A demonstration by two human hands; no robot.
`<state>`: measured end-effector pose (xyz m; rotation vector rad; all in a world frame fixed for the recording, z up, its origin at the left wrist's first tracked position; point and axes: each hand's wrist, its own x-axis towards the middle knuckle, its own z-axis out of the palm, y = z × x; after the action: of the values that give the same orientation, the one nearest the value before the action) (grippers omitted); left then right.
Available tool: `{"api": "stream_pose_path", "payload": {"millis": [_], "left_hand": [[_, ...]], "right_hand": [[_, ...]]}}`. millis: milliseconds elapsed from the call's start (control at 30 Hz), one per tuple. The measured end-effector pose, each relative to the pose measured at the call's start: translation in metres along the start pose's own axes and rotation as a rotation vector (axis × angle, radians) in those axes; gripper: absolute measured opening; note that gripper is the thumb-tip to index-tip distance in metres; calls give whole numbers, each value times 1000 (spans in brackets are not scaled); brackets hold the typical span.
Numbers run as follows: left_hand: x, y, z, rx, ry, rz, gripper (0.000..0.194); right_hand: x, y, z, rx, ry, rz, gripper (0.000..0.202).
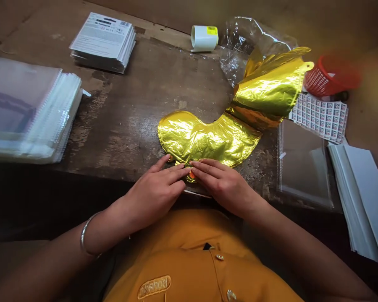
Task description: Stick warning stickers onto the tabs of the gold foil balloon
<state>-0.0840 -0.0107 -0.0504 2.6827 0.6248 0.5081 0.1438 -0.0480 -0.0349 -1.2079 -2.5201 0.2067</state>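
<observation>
A flat gold foil balloon lies curved across the worn dark table, its far end bent up to the right with a small holed tab. The near end comes to the table's front edge, where both hands meet over it. My left hand grips the near edge of the foil with its fingertips, the index finger reaching out along the rim. My right hand presses its closed fingers on the same edge from the other side. A small orange spot shows between the fingertips; what it is I cannot make out.
Clear plastic sleeves are stacked at left, with printed cards behind. A white label roll and crumpled clear film lie at the back. At right are a red basket, a sticker sheet and white card strips.
</observation>
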Motion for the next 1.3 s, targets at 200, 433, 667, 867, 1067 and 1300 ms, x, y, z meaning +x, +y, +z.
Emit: {"api": "stream_pose_path", "payload": {"millis": [200, 433, 667, 867, 1067, 1300], "left_hand": [[-10, -1, -4, 34, 124, -67, 15], [-2, -1, -12, 41, 80, -88, 16], [20, 2, -17, 66, -60, 171, 17], [24, 15, -14, 231, -7, 231, 11], [30, -5, -1, 154, -125, 246, 11], [35, -4, -10, 68, -211, 147, 10]], "right_hand": [[2, 13, 11, 199, 197, 165, 9], [19, 35, -7, 775, 19, 616, 30], [29, 34, -8, 826, 134, 694, 38], [33, 24, -3, 530, 167, 604, 32], [36, 28, -7, 525, 98, 545, 32], [27, 42, -29, 531, 597, 609, 37]]}}
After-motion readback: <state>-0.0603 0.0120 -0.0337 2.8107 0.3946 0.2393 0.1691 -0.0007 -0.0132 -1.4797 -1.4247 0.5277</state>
